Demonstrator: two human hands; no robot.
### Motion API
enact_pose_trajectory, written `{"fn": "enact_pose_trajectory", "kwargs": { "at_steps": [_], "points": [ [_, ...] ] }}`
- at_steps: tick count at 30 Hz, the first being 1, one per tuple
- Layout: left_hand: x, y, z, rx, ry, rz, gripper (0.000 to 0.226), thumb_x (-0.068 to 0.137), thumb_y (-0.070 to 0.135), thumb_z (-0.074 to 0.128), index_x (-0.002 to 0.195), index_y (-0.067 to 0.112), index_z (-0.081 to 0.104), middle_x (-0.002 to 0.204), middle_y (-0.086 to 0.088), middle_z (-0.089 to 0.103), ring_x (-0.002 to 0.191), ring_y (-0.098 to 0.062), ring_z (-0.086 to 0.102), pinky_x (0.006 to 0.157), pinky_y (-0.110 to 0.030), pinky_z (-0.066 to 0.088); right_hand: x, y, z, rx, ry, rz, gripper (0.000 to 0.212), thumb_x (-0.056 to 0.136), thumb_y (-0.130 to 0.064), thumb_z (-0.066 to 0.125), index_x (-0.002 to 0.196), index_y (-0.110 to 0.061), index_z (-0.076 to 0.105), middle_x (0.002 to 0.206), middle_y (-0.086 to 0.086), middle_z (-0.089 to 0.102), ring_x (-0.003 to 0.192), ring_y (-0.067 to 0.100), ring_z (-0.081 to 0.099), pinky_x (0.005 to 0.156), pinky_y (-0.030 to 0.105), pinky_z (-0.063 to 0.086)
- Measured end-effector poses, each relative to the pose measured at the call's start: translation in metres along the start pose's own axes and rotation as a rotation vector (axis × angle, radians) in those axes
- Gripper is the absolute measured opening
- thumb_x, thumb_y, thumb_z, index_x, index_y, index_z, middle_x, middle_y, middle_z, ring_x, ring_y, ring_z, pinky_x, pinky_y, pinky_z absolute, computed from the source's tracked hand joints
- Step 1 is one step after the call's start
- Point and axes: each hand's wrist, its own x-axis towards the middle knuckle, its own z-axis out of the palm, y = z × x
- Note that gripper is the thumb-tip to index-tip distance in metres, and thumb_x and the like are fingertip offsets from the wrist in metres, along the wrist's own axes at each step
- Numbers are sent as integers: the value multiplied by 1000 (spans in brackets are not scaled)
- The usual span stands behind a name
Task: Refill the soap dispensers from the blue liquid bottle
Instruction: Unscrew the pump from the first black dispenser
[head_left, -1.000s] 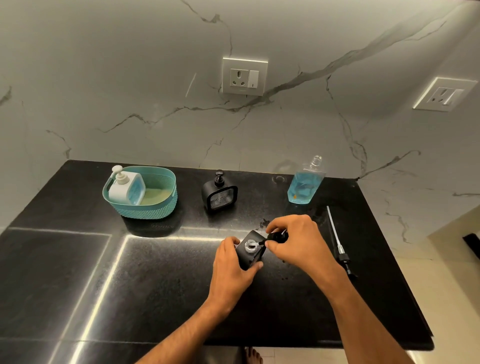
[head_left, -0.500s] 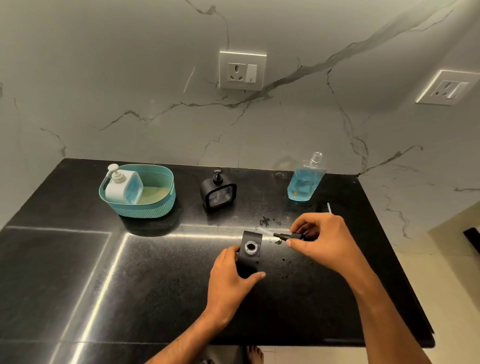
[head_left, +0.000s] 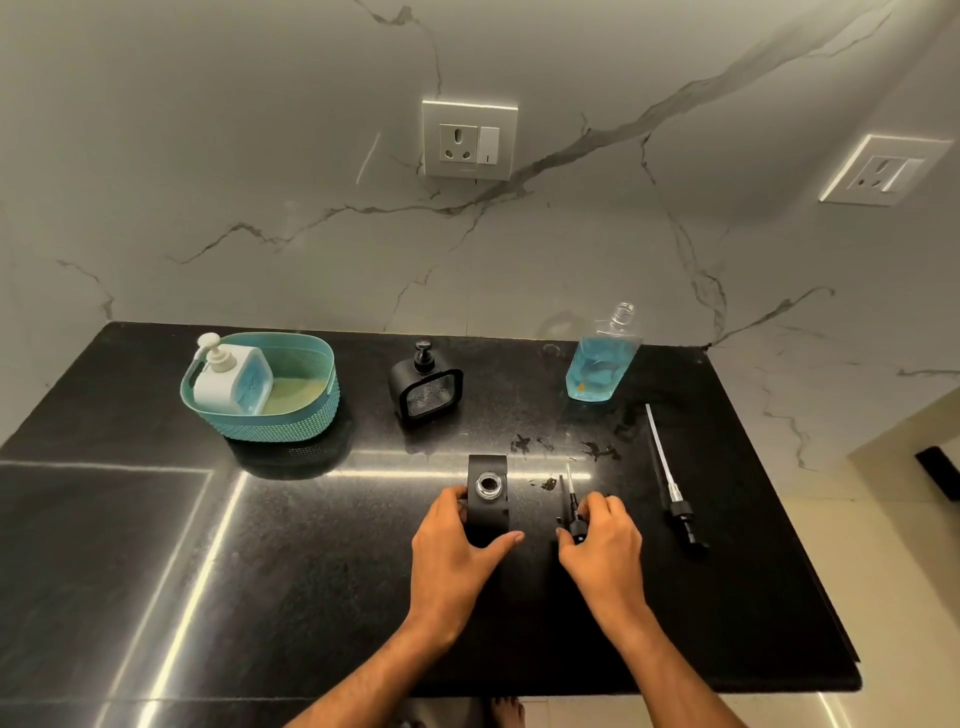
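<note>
— Marble wall w/ two sockets behind, black tabletop (head_left: 156, 571) below; only the head view to go on. Where do we stand?

— Early, we'd say. Our left hand (head_left: 457, 545) grips the near black dispenser (head_left: 487, 499), fingers curled round its body; its neck is open, pump off. Our right hand (head_left: 602, 535) pinches that small black pump (head_left: 571, 512) low over the tabletop, just right of the dispenser.

— And the blue liquid bottle (head_left: 597, 364)?

— Far right by the wall, uncapped, roughly half full, well apart from both hands. Its long pump (head_left: 675, 488) lies flat on the tabletop beside our right hand.

— So what's left?

— No pouring yet, as far as we can judge. The second black dispenser (head_left: 427, 384) at the back has its pump on, and the white dispenser (head_left: 228, 382) sits in the teal basket (head_left: 291, 415), also capped. Prob all three remain to do.

— Anything we can't make out?

— Fill level inside the black dispensers: opaque, can't tell. Whether the small pump touches the tabletop or hangs just above: unclear. Wet spots (head_left: 597, 449) near it, colour not readable on black.
</note>
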Motion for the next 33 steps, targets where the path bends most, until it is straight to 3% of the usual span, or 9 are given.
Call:
{"fn": "enact_pose_trajectory", "kwargs": {
  "at_steps": [7,17,25,29,33],
  "points": [
    [0,-5,2,4,0,-10,61,61,65,92,96,42,48,94,19,65,90,1,63,75,-20,54,-3,6,15,31,-7,10,43,75,-23,89,105,-18,59,101,-5,51,90,14,56,82,28,51],
    [1,-6,9,4,14,-3,57,64,63,91,90,40,46,88,17,62,83,-1,62,67,-17,50,2,14,20,52,-3,26,53,72,-37,90,110,-19,58,101,-4,55,91,16,58,85,32,53],
    [10,0,11,-40,51,-3,51,67,55,93,95,39,54,93,18,67,87,2,66,73,-17,55,14,14,11,118,98,-4,50,76,-46,85,110,-23,56,98,-11,54,87,9,57,79,26,49],
    [22,6,13,-65,74,-5,50,67,55,93,95,37,56,92,17,68,86,0,66,73,-24,57,48,13,-5,299,213,-33,45,76,-28,89,111,-27,60,98,-15,58,84,5,59,74,28,55],
    [42,17,14,-50,110,1,53,65,57,93,95,36,54,90,17,68,83,-1,66,72,-28,57,103,15,-22,472,223,9,58,75,-13,90,126,-16,63,110,-5,63,96,11,63,85,33,59]
  ]
}}
